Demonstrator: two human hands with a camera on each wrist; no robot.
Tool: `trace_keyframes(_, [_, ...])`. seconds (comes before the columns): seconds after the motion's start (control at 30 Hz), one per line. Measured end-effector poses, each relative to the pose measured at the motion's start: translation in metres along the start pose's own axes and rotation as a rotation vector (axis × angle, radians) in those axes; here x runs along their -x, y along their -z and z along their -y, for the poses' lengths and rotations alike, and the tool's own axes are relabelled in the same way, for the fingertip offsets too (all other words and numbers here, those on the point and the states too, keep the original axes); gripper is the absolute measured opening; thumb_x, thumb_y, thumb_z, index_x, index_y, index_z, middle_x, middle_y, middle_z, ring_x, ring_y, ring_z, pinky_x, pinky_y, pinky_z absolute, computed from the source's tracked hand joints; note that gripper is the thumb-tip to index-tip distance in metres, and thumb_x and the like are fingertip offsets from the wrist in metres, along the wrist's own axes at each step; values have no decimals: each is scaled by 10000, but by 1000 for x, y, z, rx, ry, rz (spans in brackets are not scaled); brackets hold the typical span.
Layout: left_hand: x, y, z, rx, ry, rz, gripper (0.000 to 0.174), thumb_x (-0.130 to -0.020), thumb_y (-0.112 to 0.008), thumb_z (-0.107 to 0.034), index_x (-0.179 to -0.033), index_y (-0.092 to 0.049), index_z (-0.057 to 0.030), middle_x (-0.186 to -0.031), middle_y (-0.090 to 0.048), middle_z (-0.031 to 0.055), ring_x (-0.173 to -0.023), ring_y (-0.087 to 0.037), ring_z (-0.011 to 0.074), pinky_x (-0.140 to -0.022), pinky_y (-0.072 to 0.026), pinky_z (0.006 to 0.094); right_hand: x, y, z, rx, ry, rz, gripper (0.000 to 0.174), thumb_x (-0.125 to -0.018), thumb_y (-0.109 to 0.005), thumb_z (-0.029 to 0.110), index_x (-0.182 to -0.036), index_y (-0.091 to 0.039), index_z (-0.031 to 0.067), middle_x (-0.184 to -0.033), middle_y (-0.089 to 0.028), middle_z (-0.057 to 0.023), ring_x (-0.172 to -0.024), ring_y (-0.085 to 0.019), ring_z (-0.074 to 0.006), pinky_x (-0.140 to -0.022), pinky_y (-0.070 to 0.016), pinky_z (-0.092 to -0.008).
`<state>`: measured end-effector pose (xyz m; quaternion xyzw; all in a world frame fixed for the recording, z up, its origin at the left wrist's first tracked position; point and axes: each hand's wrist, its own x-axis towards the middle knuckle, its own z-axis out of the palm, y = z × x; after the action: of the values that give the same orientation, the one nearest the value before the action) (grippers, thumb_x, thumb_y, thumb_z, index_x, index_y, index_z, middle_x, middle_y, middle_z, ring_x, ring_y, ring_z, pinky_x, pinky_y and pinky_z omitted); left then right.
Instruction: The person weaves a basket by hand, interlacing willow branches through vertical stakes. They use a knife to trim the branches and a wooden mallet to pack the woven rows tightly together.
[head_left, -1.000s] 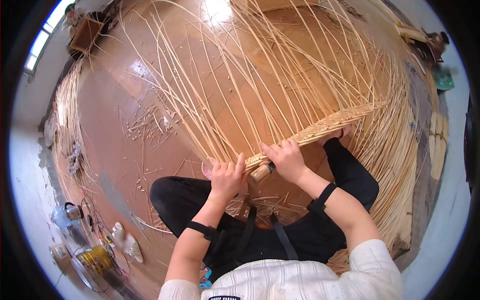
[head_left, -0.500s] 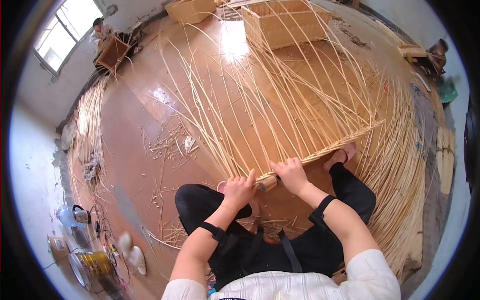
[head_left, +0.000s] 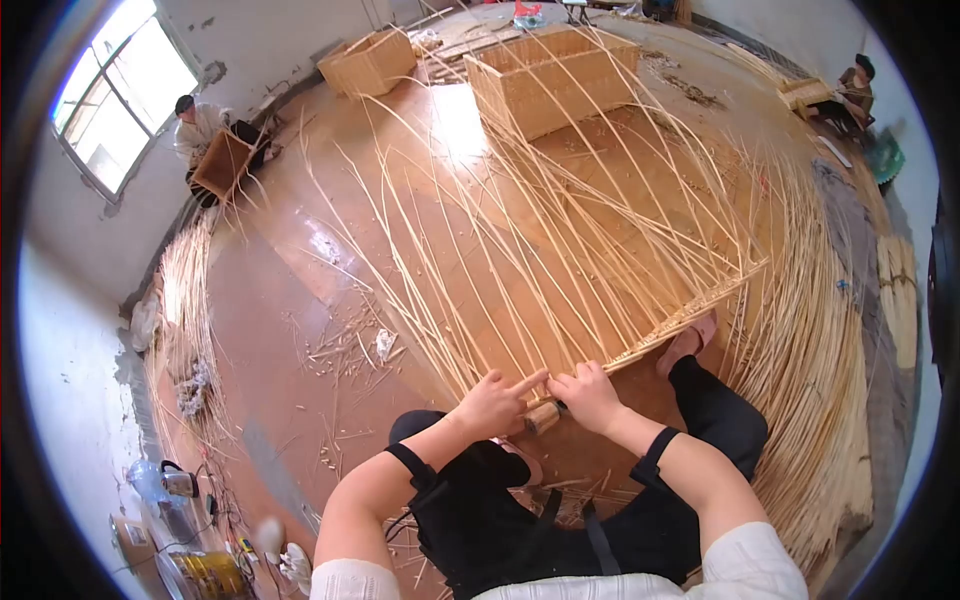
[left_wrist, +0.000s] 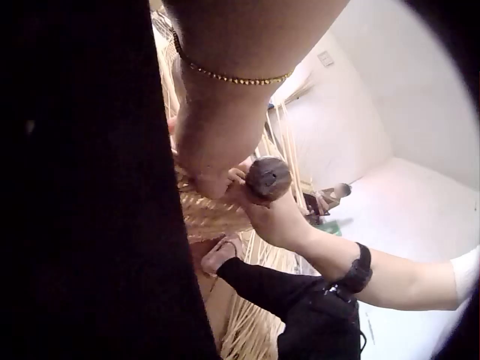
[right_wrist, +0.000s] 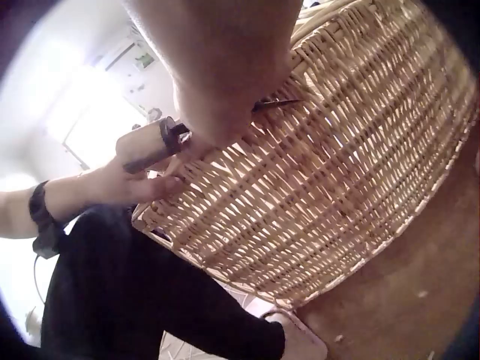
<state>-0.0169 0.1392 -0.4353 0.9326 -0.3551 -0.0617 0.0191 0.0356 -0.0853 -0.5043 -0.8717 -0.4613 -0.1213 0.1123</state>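
Note:
A woven wicker panel [right_wrist: 330,172] has long upright rods [head_left: 520,290] rising from its upper edge. My left hand [head_left: 495,405] grips the near end of that edge, index finger stretched toward the right hand; in the right wrist view its thumb [right_wrist: 165,187] lies on the weave. Beside it my right hand [head_left: 590,397] has its fingers curled at the edge, around the neck of a tool with a wooden handle [right_wrist: 142,146]. A dark blade [right_wrist: 277,103] shows past that hand against the weave. The handle's round end [left_wrist: 268,178] faces the left wrist view.
Bundles of loose rods [head_left: 805,370] lie along the right, more [head_left: 187,280] on the left. Two wicker boxes [head_left: 560,85] stand at the back. Two people sit farther off, one holding a brown box [head_left: 222,165]. A kettle [head_left: 180,480] and cables are at lower left.
The head view has tilted up, showing more of the room. My left hand has come closer to the right hand, its index finger now stretched toward it. The right hand stays at the panel's edge.

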Motion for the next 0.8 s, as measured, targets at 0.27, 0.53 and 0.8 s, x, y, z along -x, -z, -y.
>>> trace_keyframes(0.27, [11, -34, -8, 9, 215, -101, 177, -725, -699, -277, -757, -728, -105, -1427, -538, 32, -741, -640, 190, -785, -465, 362, -9, -4, -1, -37, 34, -26, 14, -830, -579, 193, -827, -592, 190, -761, -582, 9, -740, -573, -224, -719, -424, -375])
trace_keyframes(0.53, [-4, -23, -14, 359, 294, -170, 492, -823, -692, -233, -1244, -497, -71, -1292, -559, 119, -795, -671, 366, -703, -545, 445, 2, -5, -1, -92, 8, -79, 111, -842, -579, 202, -928, -650, 193, -927, -606, -11, -795, -576, -229, -777, -425, -391])
trace_keyframes(0.8, [-24, -33, -35, 230, 351, -185, 389, -860, -684, -320, -1169, -590, -103, -1205, -591, 107, -715, -683, 335, -636, -564, 431, 49, 22, -30, 30, -134, -13, 454, -914, -500, 148, -1361, -517, 70, -1396, -514, -107, -1400, -373, -239, -1183, -202, -463])
